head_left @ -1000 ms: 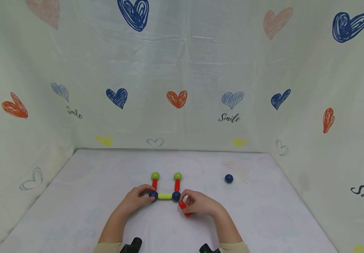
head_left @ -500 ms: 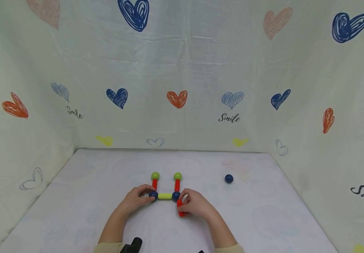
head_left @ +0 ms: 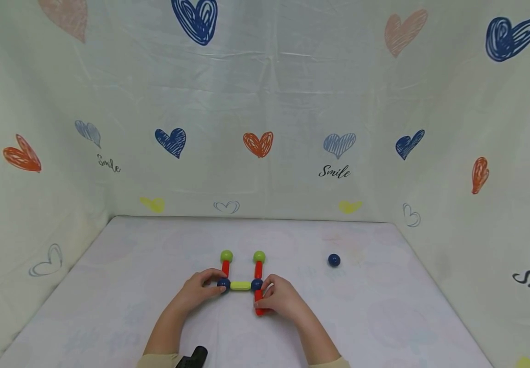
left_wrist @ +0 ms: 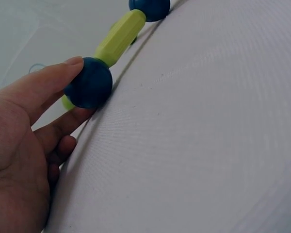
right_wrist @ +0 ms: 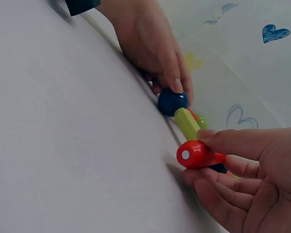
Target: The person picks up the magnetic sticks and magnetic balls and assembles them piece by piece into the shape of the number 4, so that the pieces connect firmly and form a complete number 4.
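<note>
My left hand pinches the left blue ball between thumb and fingers. A yellow-green rod runs from that ball to the right blue ball. From each blue ball a red rod leads away to a green ball; the right-hand green ball tops the other one. My right hand pinches a further red rod, whose far end is at the right blue ball's near side. A pale disc shows on this rod's near end in the right wrist view.
A loose blue ball lies on the white-covered table to the right of the joined pieces. Behind and at both sides hangs a white cloth printed with hearts. A dark wrist device sits by the left sleeve.
My right hand has moved left with the red rod, which has turned from slanted to nearly in line with the right-hand red rod and come up to the blue ball. The left hand has stayed still.
</note>
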### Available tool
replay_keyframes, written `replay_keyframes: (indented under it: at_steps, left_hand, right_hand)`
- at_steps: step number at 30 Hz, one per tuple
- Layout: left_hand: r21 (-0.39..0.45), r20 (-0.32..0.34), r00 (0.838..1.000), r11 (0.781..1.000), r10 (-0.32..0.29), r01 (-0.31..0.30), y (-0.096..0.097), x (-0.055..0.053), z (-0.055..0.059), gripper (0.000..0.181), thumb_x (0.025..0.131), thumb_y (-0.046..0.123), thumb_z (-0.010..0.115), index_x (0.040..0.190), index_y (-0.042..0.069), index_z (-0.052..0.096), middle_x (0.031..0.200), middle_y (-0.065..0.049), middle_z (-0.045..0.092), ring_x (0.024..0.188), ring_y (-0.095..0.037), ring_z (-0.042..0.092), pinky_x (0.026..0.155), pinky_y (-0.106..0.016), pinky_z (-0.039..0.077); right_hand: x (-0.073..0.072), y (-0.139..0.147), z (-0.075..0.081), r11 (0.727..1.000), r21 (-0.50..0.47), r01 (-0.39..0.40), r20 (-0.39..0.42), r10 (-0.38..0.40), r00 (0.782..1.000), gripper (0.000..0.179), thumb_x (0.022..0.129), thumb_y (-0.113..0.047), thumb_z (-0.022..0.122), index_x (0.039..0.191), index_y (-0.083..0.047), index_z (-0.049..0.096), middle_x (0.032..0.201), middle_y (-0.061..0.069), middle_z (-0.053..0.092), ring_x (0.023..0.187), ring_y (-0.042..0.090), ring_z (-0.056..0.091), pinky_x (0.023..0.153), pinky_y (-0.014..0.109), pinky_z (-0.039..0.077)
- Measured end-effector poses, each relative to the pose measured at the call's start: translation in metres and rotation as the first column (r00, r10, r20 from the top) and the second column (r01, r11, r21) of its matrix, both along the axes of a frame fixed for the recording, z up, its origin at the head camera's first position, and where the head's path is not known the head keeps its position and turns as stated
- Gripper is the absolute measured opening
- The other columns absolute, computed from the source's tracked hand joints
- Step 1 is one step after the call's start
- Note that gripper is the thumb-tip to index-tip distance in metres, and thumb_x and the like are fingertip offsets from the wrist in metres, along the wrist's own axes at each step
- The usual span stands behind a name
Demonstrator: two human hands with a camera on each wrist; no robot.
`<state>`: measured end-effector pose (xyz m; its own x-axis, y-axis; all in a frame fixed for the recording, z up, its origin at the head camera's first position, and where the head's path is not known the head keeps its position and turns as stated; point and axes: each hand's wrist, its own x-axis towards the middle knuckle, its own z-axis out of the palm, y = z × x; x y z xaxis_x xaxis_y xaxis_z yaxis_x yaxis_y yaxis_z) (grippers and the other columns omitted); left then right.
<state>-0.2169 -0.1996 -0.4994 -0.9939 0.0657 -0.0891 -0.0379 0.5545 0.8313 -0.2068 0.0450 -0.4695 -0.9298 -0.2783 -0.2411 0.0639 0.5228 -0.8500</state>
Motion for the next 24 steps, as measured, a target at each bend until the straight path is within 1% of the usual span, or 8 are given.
replay_keyframes:
  at_steps: [5,13,24]
  left_hand:
    - [-0.007,0.001,1.000,1.000,0.001,-0.001,0.0006,0.0003,0.0007,0.028,0.082,0.023,0.078,0.108,0.016,0.070,0.111,-0.002,0.065,0.113,-0.030,0.052,0.099,-0.053,0.040]
    - [-0.023,-0.004,1.000,1.000,0.004,-0.004,0.0012,0.0010,0.0023,0.027,0.083,0.022,0.077,0.108,0.016,0.070,0.112,-0.003,0.065,0.113,-0.031,0.053,0.099,-0.054,0.041]
    - [-0.026,-0.003,1.000,1.000,0.011,-0.012,0.0017,0.0004,0.0017,0.027,0.083,0.022,0.077,0.109,0.017,0.070,0.112,-0.003,0.065,0.114,-0.032,0.052,0.099,-0.054,0.041]
  right_hand:
    - [0.0003,-0.0010,-0.0023,1.000,-0.003,0.015,0.009,-0.015,1.000,0.034,0.076,-0.007,0.082,0.094,-0.007,0.054,0.071,0.006,0.061,0.056,0.018,0.060,0.054,0.029,0.049]
    - [0.0000,-0.0004,-0.0044,1.000,-0.028,0.010,0.011,-0.010,1.000,0.035,0.075,-0.005,0.082,0.094,-0.005,0.053,0.071,0.007,0.062,0.055,0.018,0.062,0.053,0.030,0.051]
    - [-0.0019,-0.0011,-0.0038,1.000,0.006,0.023,0.024,-0.023,0.999,0.034,0.075,-0.008,0.083,0.093,-0.006,0.054,0.070,0.007,0.062,0.053,0.018,0.062,0.053,0.029,0.050]
